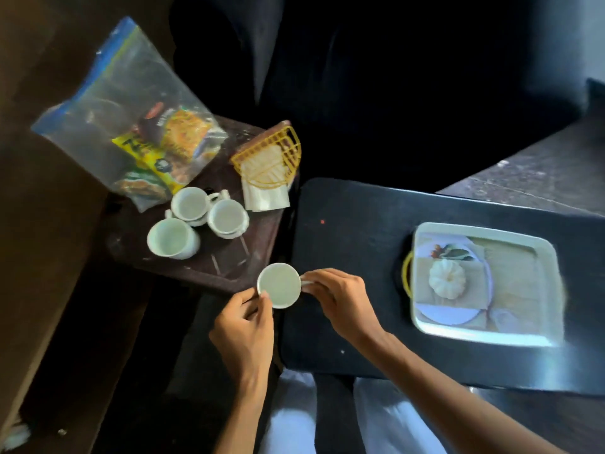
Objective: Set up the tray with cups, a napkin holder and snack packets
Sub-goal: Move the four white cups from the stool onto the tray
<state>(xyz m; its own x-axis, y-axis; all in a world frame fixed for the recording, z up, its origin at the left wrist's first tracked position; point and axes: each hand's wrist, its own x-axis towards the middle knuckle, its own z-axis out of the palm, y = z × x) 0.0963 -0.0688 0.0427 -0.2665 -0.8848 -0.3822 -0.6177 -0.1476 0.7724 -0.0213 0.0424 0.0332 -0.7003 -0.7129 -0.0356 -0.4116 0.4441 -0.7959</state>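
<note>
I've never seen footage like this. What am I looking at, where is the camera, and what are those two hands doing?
No machine here: a person wears a camera on the head, looking down at their own bare hands. Left hand and right hand together hold one white cup, the right at its handle. On the small brown table stand three more cups, a yellow napkin holder lying tipped over with napkins, and a clear bag of snack packets. To the right, on the black table, sits the tray, with a printed picture on it.

A dim home sitting area: dark low table [343, 244], worn side stool [196, 257], household cups [191, 203].
</note>
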